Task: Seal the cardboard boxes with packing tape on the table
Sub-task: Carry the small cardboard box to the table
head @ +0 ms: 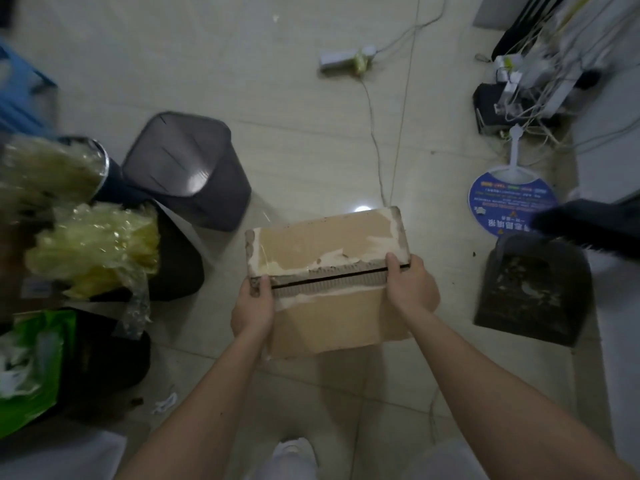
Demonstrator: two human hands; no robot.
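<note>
While the person stands over the tiled floor [294,140], both hands hold one cardboard box [325,244] up in the air, its two top flaps closed with a dark slit between them and torn white patches on its skin. Left hand [252,308] has its grip clasped round the box's left end, thumb on top; right hand [410,284] clasps the right end. Beyond the left grip stands a grey bin [188,168], and off past the right one lie a dustpan [531,289] and a round blue fan [509,199].

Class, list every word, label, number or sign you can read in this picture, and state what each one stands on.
Round blue hand fan on the floor: printed characters and coloured lines, upside down to the camera and too blurred to read.
Green packet at the left: no legible print.
Cardboard box gripped by the left hand and right hand: torn paper only, no text.
</note>
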